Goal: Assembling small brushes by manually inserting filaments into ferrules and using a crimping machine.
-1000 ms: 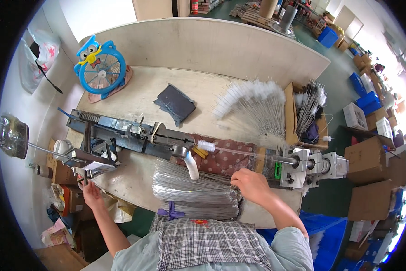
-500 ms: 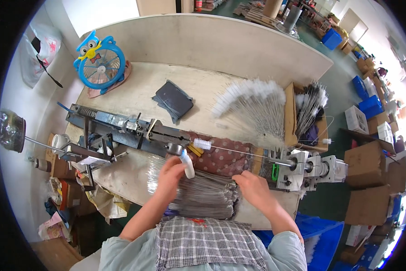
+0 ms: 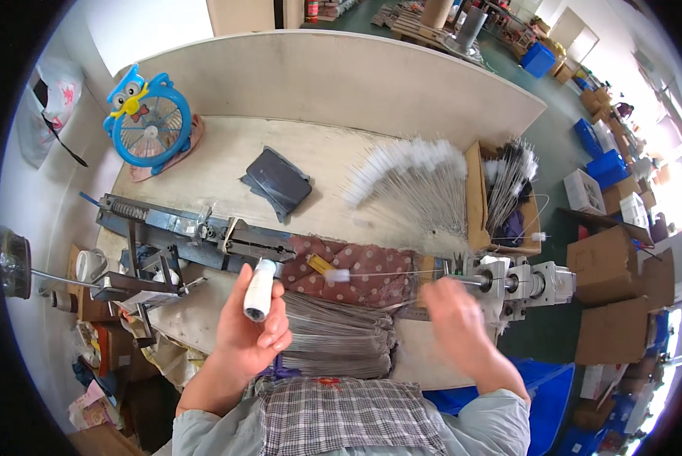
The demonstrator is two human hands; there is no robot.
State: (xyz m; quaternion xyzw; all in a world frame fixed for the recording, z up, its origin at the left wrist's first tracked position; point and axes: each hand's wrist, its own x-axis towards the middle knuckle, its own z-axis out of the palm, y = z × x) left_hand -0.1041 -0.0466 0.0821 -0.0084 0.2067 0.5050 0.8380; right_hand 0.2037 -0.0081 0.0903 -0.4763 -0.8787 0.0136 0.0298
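My left hand (image 3: 248, 323) is closed around a white cylindrical handle (image 3: 259, 292), its dark round end toward me. Blurred by motion, my right hand (image 3: 453, 308) is beside the shaft and chuck of the metal spinning machine (image 3: 500, 281); its fingers cannot be made out. A thin wire brush with a short white bristle head (image 3: 337, 275) stretches leftward from near that machine, above a brown polka-dot cloth (image 3: 371, 266). Below the cloth lies a thick bundle of bare metal wires (image 3: 341, 334). A yellow-handled tool (image 3: 320, 264) rests on the cloth, partly behind the bristles.
A long blue-grey metal fixture (image 3: 178, 228) runs along the left. Finished white brushes (image 3: 424, 182) fan out at the back, beside a cardboard box (image 3: 475, 201) of more brushes. A blue owl-shaped fan (image 3: 151, 125) and a dark flat pad (image 3: 279, 182) occupy the tabletop.
My left hand has moved left and toward me, turning the white handle. My right hand has left the wire bundle and shifted right toward the machine. The bristle head hangs slightly lower.
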